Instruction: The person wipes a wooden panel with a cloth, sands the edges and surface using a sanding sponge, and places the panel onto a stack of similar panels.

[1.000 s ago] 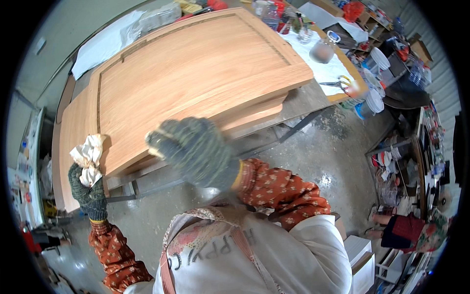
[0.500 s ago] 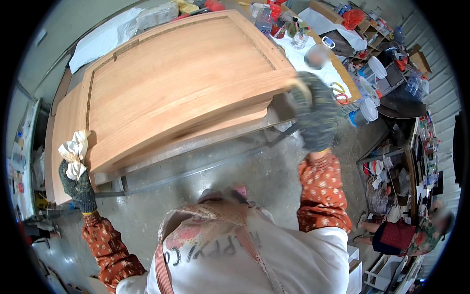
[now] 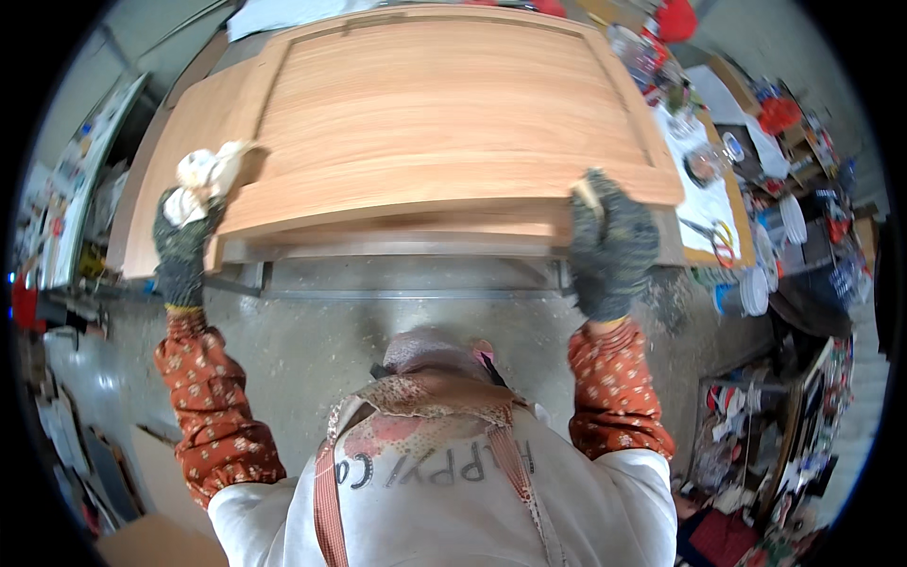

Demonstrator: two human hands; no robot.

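A large light-brown wooden panel (image 3: pixel 444 123) with a raised frame and a curved front edge lies before me. Beneath it are more wooden boards (image 3: pixel 453 229). My left hand (image 3: pixel 184 241), in a dark knit glove, is closed around a crumpled whitish cloth (image 3: pixel 210 172) at the panel's near left corner. My right hand (image 3: pixel 612 246), gloved the same way, is at the front edge, just left of the right corner. Its fingers are closed, with a small pale tan piece (image 3: pixel 588 196) showing between them; its kind I cannot make out.
Right of the panel, a side surface holds scissors (image 3: pixel 710 236) with coloured handles, a clear jar (image 3: pixel 701 167) and bottles. White buckets (image 3: pixel 753 291) stand beyond on the floor. Cluttered shelving (image 3: pixel 746 397) is at the right, and a long bench (image 3: pixel 94 180) at the left.
My view has turned, so the panel's front edge now runs more level. My right hand has moved left along that edge, away from the corner. My left hand keeps the cloth.
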